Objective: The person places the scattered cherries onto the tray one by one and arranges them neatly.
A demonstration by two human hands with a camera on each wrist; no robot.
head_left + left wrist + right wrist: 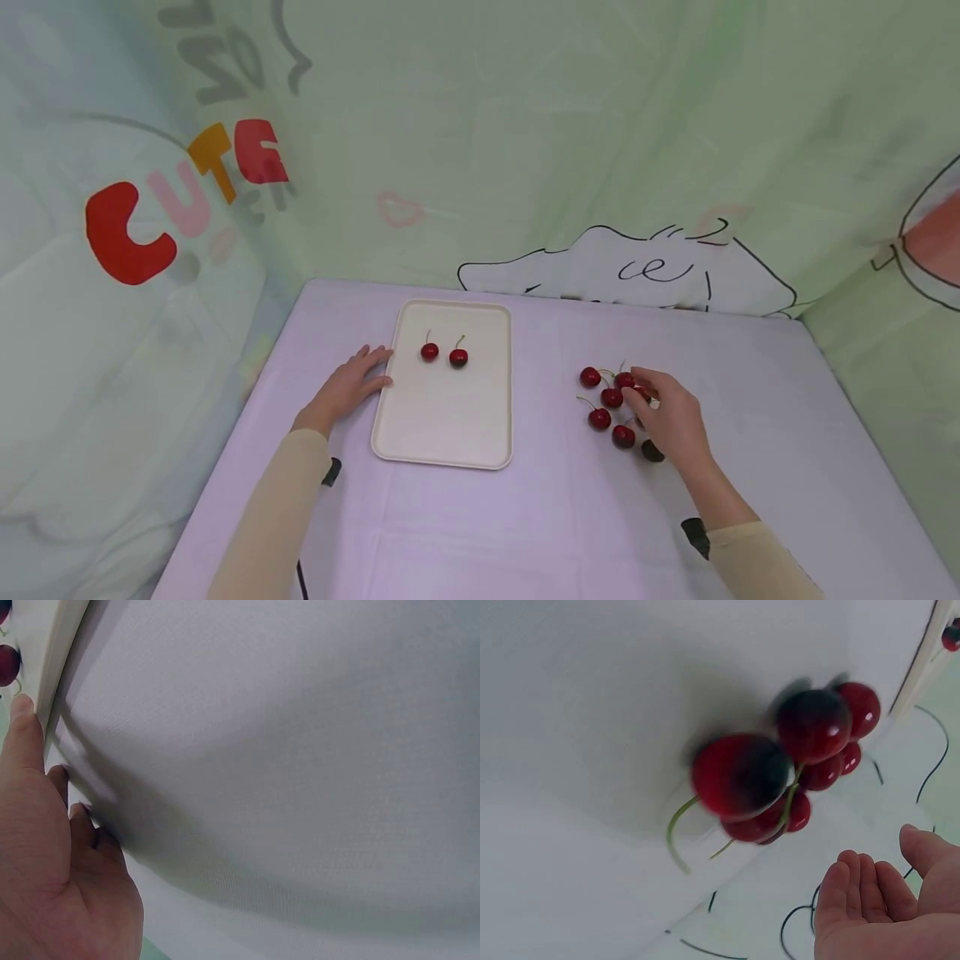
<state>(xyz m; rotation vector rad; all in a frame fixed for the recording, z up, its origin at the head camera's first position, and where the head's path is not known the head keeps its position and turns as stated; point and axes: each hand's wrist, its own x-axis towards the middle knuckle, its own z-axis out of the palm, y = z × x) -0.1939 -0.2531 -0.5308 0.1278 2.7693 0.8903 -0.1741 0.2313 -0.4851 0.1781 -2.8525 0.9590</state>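
My left hand [347, 387] lies at the left side of a cream rectangular tray [442, 421], fingertips right at the rim, fingers loosely extended. Inside the tray are two dark red cherries, one on the left [430, 352] and one beside it [458, 357], stems upward. My right hand [675, 421] reaches over a group of several cherries on the table, thumb and fingers apart around its right side. Close to those fingertips is a cherry [624, 381]. In the right wrist view the hand [885, 900] holds nothing, and cherries [742, 776] with green stems appear beyond it.
A pale lilac cloth covers the table [465, 525]. Printed fabric curtains [420, 150] enclose its back and sides. A dark band [696, 537] sits at the right wrist, another [332, 472] at the left. A thin black cable [302, 579] runs near the left sleeve.
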